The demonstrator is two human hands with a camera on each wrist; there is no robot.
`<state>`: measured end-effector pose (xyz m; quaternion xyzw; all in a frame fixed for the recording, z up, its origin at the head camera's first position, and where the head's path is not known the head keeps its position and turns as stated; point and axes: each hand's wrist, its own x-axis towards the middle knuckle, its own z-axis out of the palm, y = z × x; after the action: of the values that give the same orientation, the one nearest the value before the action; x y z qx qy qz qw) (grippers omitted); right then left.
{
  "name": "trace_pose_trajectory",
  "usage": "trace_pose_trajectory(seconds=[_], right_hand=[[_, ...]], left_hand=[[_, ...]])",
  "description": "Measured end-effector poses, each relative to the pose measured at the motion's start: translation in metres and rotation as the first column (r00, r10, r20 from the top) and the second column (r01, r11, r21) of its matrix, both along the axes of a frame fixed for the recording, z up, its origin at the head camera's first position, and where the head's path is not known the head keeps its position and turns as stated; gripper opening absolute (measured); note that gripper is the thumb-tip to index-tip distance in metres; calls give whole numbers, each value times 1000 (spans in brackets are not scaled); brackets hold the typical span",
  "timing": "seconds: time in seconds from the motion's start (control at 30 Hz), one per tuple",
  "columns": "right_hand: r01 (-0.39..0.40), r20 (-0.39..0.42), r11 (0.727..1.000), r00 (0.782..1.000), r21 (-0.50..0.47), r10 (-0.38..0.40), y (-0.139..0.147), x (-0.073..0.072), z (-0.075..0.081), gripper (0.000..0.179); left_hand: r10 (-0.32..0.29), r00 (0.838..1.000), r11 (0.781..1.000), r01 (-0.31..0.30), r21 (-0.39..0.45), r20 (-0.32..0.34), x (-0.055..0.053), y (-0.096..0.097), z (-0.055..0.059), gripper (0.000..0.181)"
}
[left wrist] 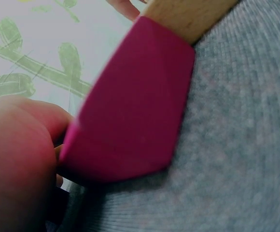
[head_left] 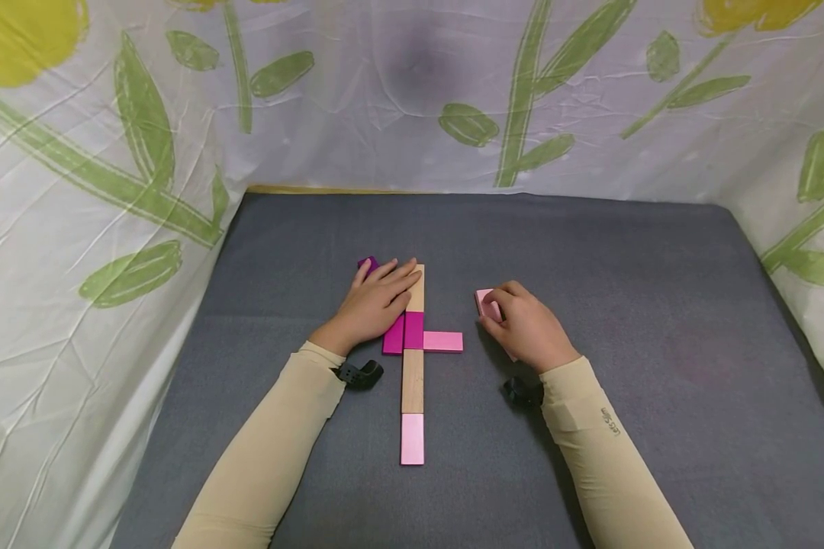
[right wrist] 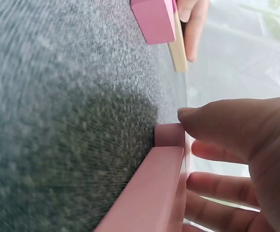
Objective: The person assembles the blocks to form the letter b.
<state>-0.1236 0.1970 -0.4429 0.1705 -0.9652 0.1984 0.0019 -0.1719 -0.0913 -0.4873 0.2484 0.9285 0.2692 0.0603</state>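
Observation:
My left hand (head_left: 371,309) lies with fingers stretched over the upper end of a flat row of blocks. Its fingertips rest on a plain wooden block (head_left: 417,293), beside a purple block (head_left: 368,264) partly hidden under the hand. A magenta block (left wrist: 135,106) fills the left wrist view, right by that hand. At the right, my right hand (head_left: 532,328) bends its thumb and forefinger about a pale pink block (head_left: 486,303) lying on the cloth. Another pale pink block (right wrist: 147,193) lies below the palm, end to end with the first in the right wrist view.
Down the middle, a magenta block (head_left: 414,330), a wooden block (head_left: 413,381) and a light pink block (head_left: 413,439) continue the row. A pink block (head_left: 443,341) sticks out rightward. Dark grey cloth (head_left: 625,305) covers the table; a flower-painted white curtain (head_left: 384,99) surrounds it.

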Motion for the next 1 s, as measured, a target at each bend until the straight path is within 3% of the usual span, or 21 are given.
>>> trace_pose_trajectory(seconds=[0.43, 0.63, 1.0], right_hand=[[3, 58, 1000, 998, -19, -2, 6, 7, 3, 30], [-7, 43, 1000, 999, -28, 8, 6, 11, 2, 27], [-14, 73, 999, 997, -50, 18, 5, 26, -1, 29]], left_hand=[[-20, 1000, 999, 20, -44, -2, -3, 5, 2, 51], [-4, 1000, 999, 4, -53, 1, -3, 5, 1, 51], [8, 1000, 999, -7, -44, 10, -1, 0, 0, 51]])
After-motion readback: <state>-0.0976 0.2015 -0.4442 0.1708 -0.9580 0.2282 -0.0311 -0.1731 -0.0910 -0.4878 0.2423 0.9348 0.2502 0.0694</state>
